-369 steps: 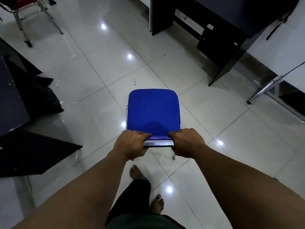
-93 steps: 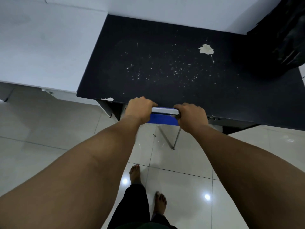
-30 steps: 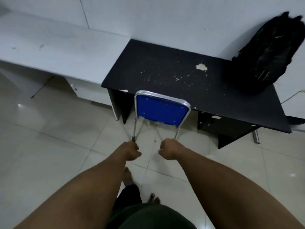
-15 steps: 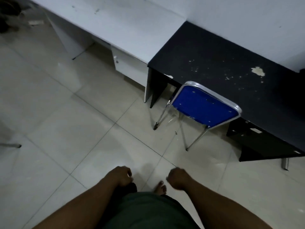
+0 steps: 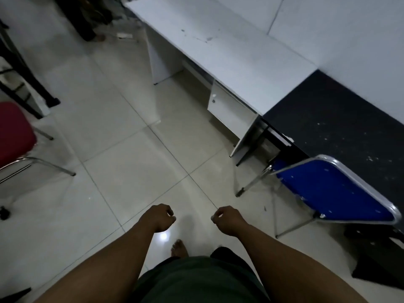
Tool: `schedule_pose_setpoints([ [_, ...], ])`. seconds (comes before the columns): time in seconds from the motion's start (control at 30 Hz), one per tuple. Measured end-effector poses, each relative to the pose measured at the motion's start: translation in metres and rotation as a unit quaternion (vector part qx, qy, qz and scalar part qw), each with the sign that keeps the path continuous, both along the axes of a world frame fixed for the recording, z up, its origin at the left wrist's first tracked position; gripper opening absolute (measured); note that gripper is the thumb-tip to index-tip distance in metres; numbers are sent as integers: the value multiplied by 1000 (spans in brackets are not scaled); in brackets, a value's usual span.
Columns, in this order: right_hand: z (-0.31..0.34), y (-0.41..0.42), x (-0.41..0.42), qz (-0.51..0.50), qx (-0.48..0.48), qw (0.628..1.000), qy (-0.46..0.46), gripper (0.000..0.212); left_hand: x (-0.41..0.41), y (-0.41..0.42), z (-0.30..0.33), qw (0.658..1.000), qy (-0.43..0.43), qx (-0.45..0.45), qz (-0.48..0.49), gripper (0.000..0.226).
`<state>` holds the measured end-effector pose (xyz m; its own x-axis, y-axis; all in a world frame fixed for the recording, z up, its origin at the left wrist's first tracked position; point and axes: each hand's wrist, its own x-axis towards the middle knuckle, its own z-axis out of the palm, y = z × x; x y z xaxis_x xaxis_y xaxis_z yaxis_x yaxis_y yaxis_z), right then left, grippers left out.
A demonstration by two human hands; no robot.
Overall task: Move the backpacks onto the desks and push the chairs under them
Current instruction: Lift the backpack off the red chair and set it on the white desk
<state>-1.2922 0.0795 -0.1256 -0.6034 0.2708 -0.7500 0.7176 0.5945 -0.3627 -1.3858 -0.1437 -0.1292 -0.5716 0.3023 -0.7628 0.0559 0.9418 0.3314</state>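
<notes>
The blue chair (image 5: 332,191) with a chrome frame stands at the right, its seat tucked under the black desk (image 5: 341,127) and its backrest facing me. A long white desk (image 5: 229,53) runs along the wall beside the black one. A red chair (image 5: 13,132) stands at the left edge, out on the floor. My left hand (image 5: 158,217) and my right hand (image 5: 228,219) hang in front of me over the tiles, fingers loosely curled, holding nothing and touching nothing. No backpack is plainly visible.
White floor tiles spread between the red chair and the desks. A black desk frame (image 5: 19,68) stands at the far left. Dark clutter (image 5: 91,16) lies on the floor at the top left. My bare foot (image 5: 179,248) shows below my hands.
My view has swung left and away from the black desk. The blue chair has slid toward the right edge and the red chair has come into view. Both hands stay empty.
</notes>
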Motion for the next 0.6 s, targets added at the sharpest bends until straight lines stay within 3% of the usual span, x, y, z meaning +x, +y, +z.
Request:
schedule_pose_setpoints([
  [0.6, -15, -97, -156, 229, 17, 973, -19, 40, -68, -117, 8, 981, -13, -15, 191, 41],
])
